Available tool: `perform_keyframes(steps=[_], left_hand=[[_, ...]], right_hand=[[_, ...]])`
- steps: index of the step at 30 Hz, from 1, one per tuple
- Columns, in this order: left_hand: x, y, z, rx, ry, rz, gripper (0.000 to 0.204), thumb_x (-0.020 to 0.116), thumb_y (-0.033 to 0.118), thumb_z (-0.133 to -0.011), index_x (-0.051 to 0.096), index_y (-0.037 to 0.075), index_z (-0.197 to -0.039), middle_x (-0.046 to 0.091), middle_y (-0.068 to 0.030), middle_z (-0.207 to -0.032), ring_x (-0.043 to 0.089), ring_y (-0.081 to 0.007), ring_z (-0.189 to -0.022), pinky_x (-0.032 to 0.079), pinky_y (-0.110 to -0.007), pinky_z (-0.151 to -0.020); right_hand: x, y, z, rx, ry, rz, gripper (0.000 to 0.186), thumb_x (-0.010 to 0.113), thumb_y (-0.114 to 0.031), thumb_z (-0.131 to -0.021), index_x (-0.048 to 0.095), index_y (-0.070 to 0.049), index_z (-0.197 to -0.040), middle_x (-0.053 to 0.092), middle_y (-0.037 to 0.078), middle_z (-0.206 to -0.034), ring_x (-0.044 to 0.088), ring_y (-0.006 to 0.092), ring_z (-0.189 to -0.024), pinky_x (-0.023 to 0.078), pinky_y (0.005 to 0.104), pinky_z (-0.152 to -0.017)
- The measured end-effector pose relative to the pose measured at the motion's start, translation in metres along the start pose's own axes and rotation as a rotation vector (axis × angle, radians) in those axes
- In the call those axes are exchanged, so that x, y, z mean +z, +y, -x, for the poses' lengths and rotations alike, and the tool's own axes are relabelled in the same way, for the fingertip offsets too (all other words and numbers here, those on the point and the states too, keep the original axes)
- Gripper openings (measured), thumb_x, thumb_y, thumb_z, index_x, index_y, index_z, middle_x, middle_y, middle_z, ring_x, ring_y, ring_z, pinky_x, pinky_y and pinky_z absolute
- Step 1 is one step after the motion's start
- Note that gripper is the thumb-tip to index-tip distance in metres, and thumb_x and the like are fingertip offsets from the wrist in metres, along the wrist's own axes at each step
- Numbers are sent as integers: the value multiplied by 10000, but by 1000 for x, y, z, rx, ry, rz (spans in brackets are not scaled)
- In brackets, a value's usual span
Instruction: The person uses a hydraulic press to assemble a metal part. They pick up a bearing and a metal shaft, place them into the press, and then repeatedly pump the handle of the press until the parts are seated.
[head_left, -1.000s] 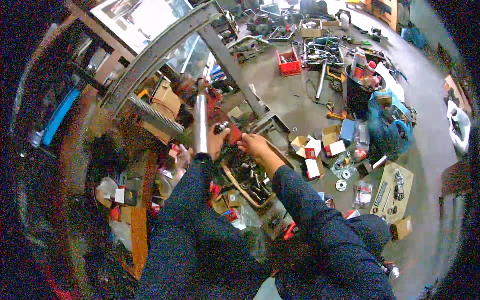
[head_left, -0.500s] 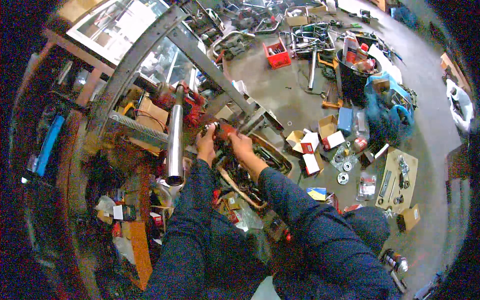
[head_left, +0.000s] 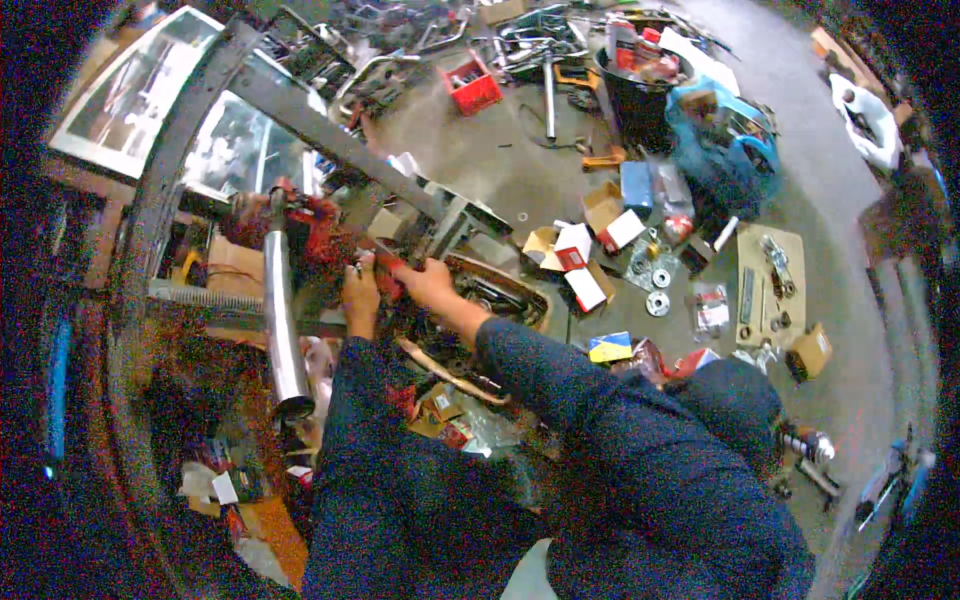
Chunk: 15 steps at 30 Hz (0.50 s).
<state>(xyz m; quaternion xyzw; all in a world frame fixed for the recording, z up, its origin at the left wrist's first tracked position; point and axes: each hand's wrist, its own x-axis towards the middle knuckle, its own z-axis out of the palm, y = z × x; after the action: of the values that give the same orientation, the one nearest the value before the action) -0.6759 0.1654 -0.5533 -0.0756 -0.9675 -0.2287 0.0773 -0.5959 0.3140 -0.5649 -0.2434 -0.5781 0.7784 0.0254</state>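
Note:
My left hand [head_left: 361,298] is closed, its fingertips at a small shiny part I cannot make out, just below a red metal fixture [head_left: 305,212]. Close to its right, my right hand [head_left: 430,286] grips a red piece [head_left: 388,268], its kind blurred; the piece points toward the left fingertips. A polished chrome tube [head_left: 280,315] juts out of the fixture, left of my left hand. Under my hands lies a tray [head_left: 450,376] with a light rim, full of dark metal parts and tools.
A grey metal frame [head_left: 335,135] slants over the bench at the left. On the floor to the right lie opened boxes [head_left: 575,252], bearings [head_left: 657,303] and a cardboard sheet [head_left: 786,262] with tools. Farther off are a red crate [head_left: 470,88], a black bin [head_left: 637,100] and a blue bag [head_left: 722,140].
The whole view has shifted, so the scene sits farther left. Both hands stay together near the fixture, the right one still on the red piece.

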Motion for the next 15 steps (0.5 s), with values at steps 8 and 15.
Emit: perform_keyframes(steps=[8, 15], left_hand=[[-34, -7, 12, 39, -51, 107, 536, 533, 484, -874, 584, -14, -1065, 642, -252, -946, 608, -434, -864, 460, -484, -765], [-33, -20, 1, 19, -104, 15, 573, 647, 396, -828, 507, -27, -1190, 603, -262, -1120, 594, -405, -1014, 454, -440, -875]], right_hand=[[31, -12, 34, -15, 85, -164, 416, 705, -375, -753, 680, 6, -918, 697, 136, -856, 646, 199, -761, 508, 351, -706], [15, -33, 50, -94, 26, -237, 479, 694, -395, -742, 656, 43, -933, 687, 168, -861, 642, 233, -759, 500, 379, -705]])
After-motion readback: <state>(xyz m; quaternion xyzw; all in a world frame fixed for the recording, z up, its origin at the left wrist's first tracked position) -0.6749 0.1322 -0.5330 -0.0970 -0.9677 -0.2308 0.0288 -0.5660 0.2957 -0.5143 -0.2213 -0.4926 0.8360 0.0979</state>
